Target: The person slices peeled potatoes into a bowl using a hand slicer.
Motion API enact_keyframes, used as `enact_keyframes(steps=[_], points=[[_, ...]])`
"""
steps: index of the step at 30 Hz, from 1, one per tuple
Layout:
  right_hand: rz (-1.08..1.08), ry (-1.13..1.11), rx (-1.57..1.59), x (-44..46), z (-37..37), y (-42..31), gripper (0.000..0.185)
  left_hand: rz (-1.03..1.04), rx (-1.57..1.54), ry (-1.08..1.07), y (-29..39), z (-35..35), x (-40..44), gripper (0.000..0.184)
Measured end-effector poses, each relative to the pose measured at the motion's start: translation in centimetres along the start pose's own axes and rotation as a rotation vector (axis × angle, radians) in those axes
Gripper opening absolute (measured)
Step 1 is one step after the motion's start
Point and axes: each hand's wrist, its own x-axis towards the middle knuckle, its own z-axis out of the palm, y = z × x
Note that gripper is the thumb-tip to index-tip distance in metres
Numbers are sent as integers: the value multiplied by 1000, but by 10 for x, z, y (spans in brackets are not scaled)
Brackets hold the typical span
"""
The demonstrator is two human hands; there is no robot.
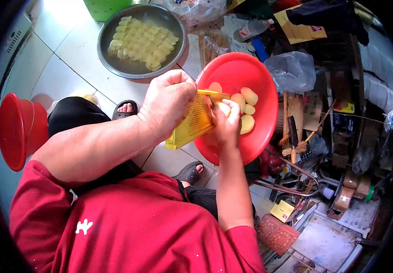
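Observation:
My left hand (169,98) is closed in a fist at the upper edge of a yellow ridged plastic slicer (189,125), which tilts over the near left rim of a red basin (262,91). My right hand (226,125) is bent round the slicer's other side, its fingers closed about a pale yellow piece of potato (224,108) against the tool. The hand partly hides that piece. Several peeled potatoes (249,96) lie in the red basin beyond my right fingers.
A metal basin (183,34) holds rows of potato slices (144,41) in liquid. Thin wooden sticks (211,48) lie between the basins. A red bucket (14,132) stands at left, a green container (103,8) behind. Tools, including a hammer (293,136), and clutter crowd the right.

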Motion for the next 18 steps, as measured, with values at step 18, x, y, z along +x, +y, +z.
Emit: enact_keyframes(steps=[18], points=[[-81, -104, 250, 1, -31, 30, 50, -24, 29, 29, 13, 4, 8, 5]])
